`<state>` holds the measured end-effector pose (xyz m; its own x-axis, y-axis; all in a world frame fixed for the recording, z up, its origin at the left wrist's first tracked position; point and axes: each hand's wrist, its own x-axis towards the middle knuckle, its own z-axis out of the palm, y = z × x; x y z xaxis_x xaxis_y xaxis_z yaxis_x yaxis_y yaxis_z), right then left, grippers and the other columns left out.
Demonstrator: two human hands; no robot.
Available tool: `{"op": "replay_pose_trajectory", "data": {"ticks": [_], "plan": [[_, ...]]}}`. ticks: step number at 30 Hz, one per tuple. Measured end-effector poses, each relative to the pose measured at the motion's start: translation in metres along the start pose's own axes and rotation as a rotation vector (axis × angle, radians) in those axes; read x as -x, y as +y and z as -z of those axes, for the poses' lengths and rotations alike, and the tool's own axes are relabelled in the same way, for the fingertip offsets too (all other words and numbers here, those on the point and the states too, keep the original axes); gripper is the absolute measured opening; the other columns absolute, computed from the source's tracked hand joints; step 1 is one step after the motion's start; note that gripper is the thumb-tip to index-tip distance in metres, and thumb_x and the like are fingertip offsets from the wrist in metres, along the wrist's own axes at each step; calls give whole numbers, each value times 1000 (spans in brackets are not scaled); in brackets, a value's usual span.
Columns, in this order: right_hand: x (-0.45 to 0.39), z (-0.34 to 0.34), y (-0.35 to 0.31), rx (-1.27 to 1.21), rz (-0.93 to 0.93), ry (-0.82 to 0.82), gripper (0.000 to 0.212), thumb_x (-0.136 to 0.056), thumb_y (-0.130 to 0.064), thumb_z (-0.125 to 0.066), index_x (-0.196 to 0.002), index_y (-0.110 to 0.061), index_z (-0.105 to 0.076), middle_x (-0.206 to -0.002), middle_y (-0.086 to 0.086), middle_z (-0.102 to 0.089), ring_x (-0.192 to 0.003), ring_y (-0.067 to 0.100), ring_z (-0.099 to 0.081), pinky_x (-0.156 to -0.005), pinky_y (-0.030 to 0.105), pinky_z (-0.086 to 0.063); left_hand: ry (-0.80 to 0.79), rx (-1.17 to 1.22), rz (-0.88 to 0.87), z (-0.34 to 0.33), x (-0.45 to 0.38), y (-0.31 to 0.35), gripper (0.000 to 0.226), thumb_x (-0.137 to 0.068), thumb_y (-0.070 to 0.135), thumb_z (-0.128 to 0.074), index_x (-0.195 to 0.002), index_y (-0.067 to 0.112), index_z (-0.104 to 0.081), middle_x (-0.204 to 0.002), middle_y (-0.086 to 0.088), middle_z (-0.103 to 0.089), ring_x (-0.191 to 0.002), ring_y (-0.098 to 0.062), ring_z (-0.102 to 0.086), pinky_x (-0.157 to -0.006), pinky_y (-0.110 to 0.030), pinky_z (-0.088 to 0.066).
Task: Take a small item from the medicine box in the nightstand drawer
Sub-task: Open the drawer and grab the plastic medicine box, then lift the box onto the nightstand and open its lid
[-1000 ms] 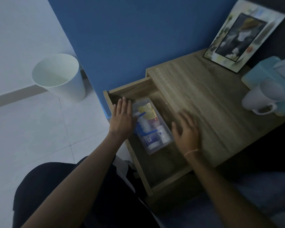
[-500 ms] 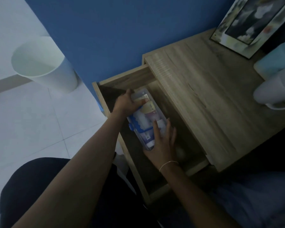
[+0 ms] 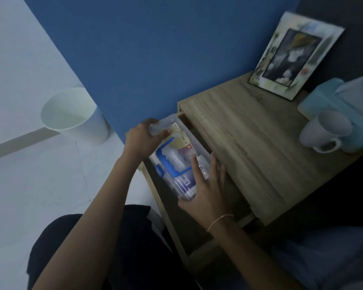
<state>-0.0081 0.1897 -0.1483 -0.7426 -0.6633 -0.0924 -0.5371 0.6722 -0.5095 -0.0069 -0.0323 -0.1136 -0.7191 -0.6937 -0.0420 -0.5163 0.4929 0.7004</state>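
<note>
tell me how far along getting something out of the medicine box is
Done: the drawer is pulled open. In hand: the left hand grips the far end of the clear medicine box and the right hand its near end. Left: the lid looks still on, so opening it and picking out a small item remain.

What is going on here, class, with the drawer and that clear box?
A person is holding the clear medicine box with both hands over the open nightstand drawer. The left hand grips its far end, the right hand its near end. The lid looks shut, and nothing has been taken out yet. A mug stands on the nightstand top.
</note>
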Motion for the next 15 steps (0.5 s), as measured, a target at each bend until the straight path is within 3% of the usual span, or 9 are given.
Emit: {"op": "replay_pose_trajectory", "data": {"ticks": [6, 9, 15], "plan": [[-17, 64, 20, -101, 10, 3, 113, -66, -53, -72, -146, -46, 7, -157, -9, 16, -146, 34, 7, -112, 58, -27, -25, -16, -107, 8, -13, 59, 53, -79, 48, -68, -121, 19, -57, -121, -8, -63, -114, -29, -57, -93, -34, -43], [-18, 76, 28, -141, -37, -10, 110, -65, -60, -67, -148, -41, 2, -159, -7, 11, -148, 30, 0, -112, 52, -32, -55, -32, -133, 5, -19, 80, 52, -79, 45, -69, -120, 16, -58, -122, -8, -63, -114, -27, -56, -87, -29, -39], [-20, 88, 27, -100, -30, 23, 108, -67, -60, -66, -148, -41, 4, -160, -5, 12, -147, 33, 3, -111, 52, -29, -45, -7, -165, 12, -23, 95, 48, -80, 40, -70, -120, 15, -59, -120, -8, -63, -111, -26, -57, -84, -24, -37]]}}
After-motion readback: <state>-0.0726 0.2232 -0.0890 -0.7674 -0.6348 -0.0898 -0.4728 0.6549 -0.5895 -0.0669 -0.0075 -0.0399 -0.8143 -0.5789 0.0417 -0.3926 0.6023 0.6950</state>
